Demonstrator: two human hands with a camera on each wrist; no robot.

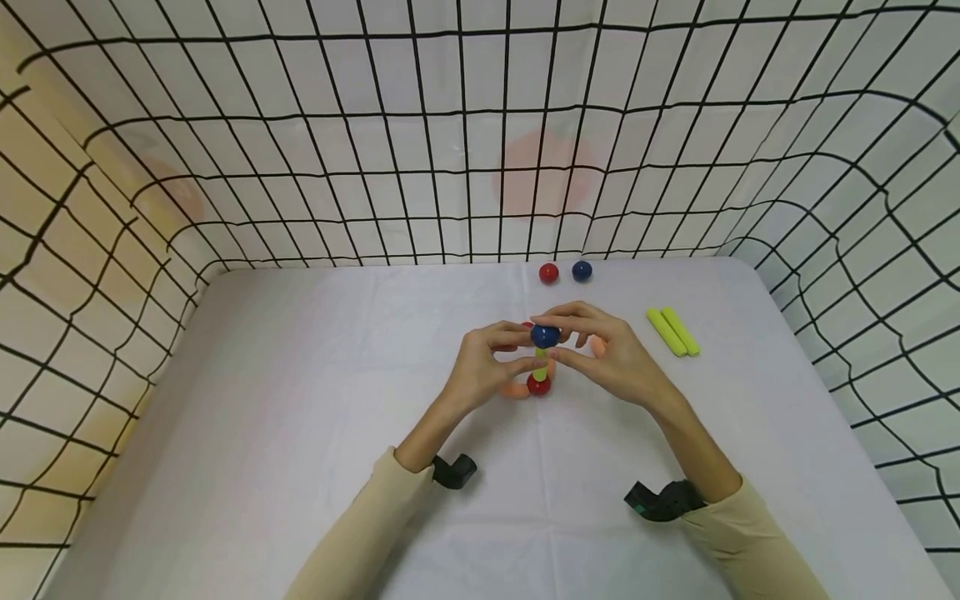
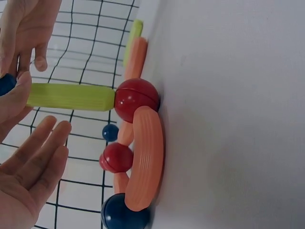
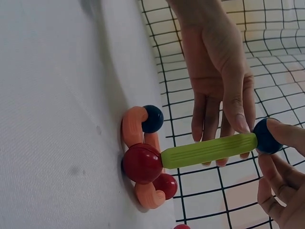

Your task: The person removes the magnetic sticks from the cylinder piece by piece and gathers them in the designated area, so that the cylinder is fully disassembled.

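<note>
A yellow-green stick (image 3: pixel 209 151) stands upright on a red ball (image 3: pixel 142 163), with a blue ball (image 1: pixel 545 336) at its top end. My left hand (image 1: pixel 483 367) has its thumb and index finger about the stick's upper end, just under the blue ball; its other fingers are nearly straight. My right hand (image 1: pixel 611 358) pinches the blue ball between thumb and fingers. At the base, curved orange pieces (image 2: pixel 147 160) join the red ball to another red ball (image 2: pixel 117 157) and a blue ball (image 2: pixel 125 212). In the head view the hands partly hide this base.
A loose red ball (image 1: pixel 549 273) and a loose blue ball (image 1: pixel 582 271) lie at the table's far side. Two yellow-green sticks (image 1: pixel 673 332) lie side by side at the right. Black wire mesh (image 1: pixel 465 117) surrounds the white-covered table (image 1: pixel 300 400) at the back and sides.
</note>
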